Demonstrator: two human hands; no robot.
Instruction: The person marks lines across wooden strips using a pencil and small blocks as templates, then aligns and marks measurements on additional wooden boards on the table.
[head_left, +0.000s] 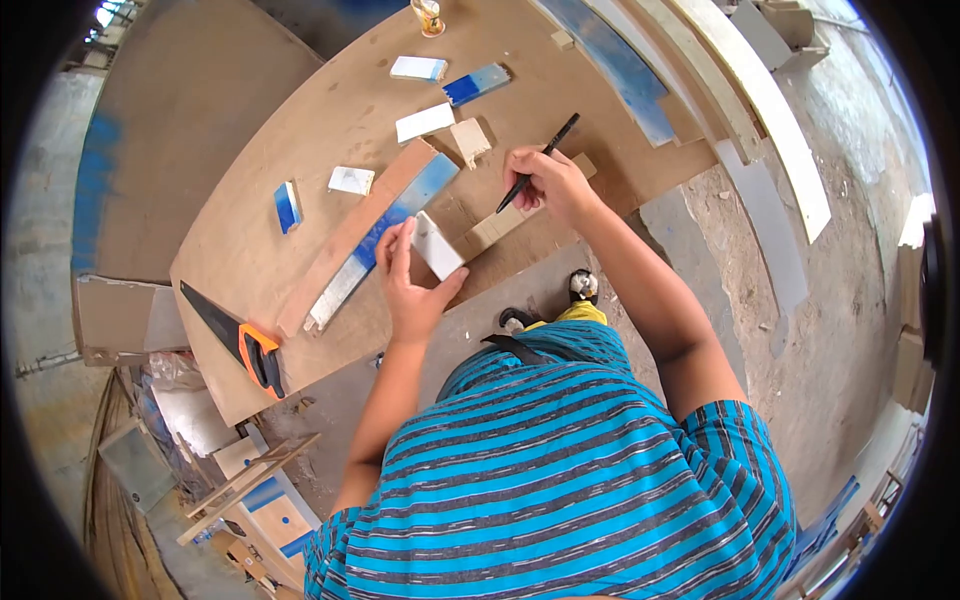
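My left hand grips a small white wood block between thumb and fingers, near the table's front edge. In my right hand is a black pen, its lower end pointing down and left over a long light wood strip. Left of the block lies a long board painted blue and white, with a bare brown strip alongside it. A rough-edged light block sits beyond them.
A handsaw with an orange handle lies at the table's left corner. Several white and blue offcuts, including a white one, are scattered farther back. A cup stands at the far edge. Long boards are stacked on the right.
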